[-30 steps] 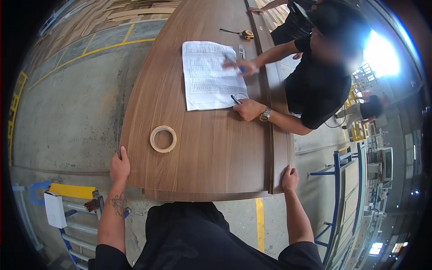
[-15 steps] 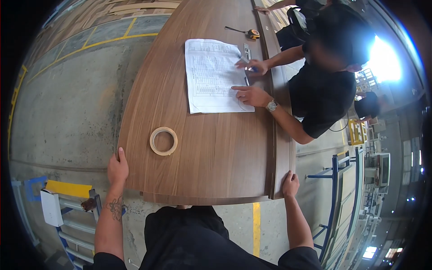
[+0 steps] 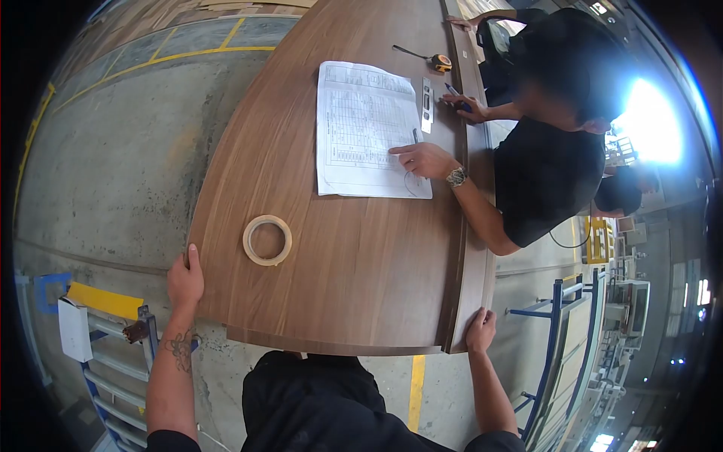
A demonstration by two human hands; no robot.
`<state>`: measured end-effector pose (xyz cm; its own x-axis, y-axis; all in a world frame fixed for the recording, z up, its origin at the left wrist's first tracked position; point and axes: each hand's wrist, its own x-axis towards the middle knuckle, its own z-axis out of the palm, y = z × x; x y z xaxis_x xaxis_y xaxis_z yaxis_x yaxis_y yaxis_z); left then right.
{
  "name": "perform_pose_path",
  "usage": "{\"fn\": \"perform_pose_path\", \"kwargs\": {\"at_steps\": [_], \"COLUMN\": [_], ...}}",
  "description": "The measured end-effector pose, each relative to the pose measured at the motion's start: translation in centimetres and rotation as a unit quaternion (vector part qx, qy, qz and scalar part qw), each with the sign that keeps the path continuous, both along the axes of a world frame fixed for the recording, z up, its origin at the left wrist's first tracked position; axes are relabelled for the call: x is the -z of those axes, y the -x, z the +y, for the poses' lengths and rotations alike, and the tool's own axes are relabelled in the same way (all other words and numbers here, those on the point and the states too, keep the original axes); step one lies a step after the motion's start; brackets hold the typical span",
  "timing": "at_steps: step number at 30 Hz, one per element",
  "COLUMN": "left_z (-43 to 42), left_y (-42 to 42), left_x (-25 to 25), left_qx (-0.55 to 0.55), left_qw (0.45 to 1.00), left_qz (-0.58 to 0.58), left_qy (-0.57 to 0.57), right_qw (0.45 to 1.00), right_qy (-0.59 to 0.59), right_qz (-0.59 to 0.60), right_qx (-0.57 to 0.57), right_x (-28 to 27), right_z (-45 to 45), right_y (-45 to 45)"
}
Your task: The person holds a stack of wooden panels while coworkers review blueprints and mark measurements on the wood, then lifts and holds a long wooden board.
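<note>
My left hand (image 3: 185,281) is wrapped round the left edge of the brown wood-grain panel (image 3: 339,264), thumb on top and fingers hidden beneath. At the near right corner, my right hand (image 3: 480,330) grips the panel's edge. A roll of masking tape (image 3: 247,241) lies flat on the panel, nearest my left hand. Beyond it rest printed sheets (image 3: 361,132), where a co-worker's watch-wearing hand (image 3: 425,160) points at the page. That person's other hand (image 3: 471,110) holds a pen (image 3: 453,91) beside a small metal ruler-like piece (image 3: 427,105).
A tape measure (image 3: 440,62) lies toward the panel's far end. One co-worker (image 3: 550,166) leans over the right side, with others behind. A blue-framed rack (image 3: 557,331) stands at right, a metal roller stand (image 3: 113,377) at left. Yellow lines (image 3: 416,392) mark the concrete floor.
The co-worker's pen hand has drawn back from the sheets to the right, uncovering the metal piece. My view has shifted slightly; both my hands keep their places on the panel.
</note>
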<state>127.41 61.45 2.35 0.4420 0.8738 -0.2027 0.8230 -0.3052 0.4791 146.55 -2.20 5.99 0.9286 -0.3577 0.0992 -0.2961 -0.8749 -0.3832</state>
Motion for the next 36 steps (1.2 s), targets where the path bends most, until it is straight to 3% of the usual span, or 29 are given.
{"fn": "perform_pose_path", "kwargs": {"at_steps": [2, 5, 7, 10, 11, 13, 15, 17, 25, 36], "left_z": [0.0, -0.4, -0.9, -0.8, -0.7, -0.4, -0.9, -1.0, -0.8, -1.2], "left_y": [0.2, -0.1, -0.4, -0.2, -0.3, -0.2, -0.6, -0.4, -0.3, -0.4], "left_x": [0.3, -0.2, -1.1, -0.3, -0.2, 0.0, -0.7, -0.8, -0.5, -0.3], "left_qx": [0.0, -0.009, -0.008, -0.018, -0.019, -0.007, -0.015, -0.024, -0.025, -0.037], "left_qw": [1.0, 1.0, 0.999, 0.999, 0.999, 0.999, 0.999, 0.999, 0.999, 0.997], "left_qz": [-0.006, 0.0, -0.001, -0.011, -0.012, -0.011, 0.001, 0.015, 0.028, 0.018], "left_qy": [0.0, -0.006, -0.035, -0.04, -0.045, -0.035, -0.038, -0.039, -0.04, -0.063], "right_qw": [1.0, 0.986, 0.979, 0.889, 0.888, 0.806, 0.78, 0.706, 0.688, 0.715], "right_qy": [-0.002, -0.01, 0.023, 0.093, 0.089, 0.121, 0.126, 0.101, 0.086, 0.063], "right_qz": [-0.013, -0.098, -0.088, -0.104, -0.107, -0.036, -0.031, 0.004, 0.051, 0.052], "right_qx": [-0.002, -0.132, -0.182, -0.437, -0.438, -0.578, -0.613, -0.701, -0.719, -0.694], "right_x": [0.4, 0.8, -1.3, -2.5, -2.9, -3.7, -4.1, -4.5, -4.7, -4.3], "right_z": [-0.5, -0.6, 0.5, 0.9, 0.9, 1.2, 1.7, 2.2, 2.9, 2.8], "right_y": [0.3, 0.3, 0.2, -1.2, -1.9, -3.0, -4.2, -5.2, -5.9, -5.8]}}
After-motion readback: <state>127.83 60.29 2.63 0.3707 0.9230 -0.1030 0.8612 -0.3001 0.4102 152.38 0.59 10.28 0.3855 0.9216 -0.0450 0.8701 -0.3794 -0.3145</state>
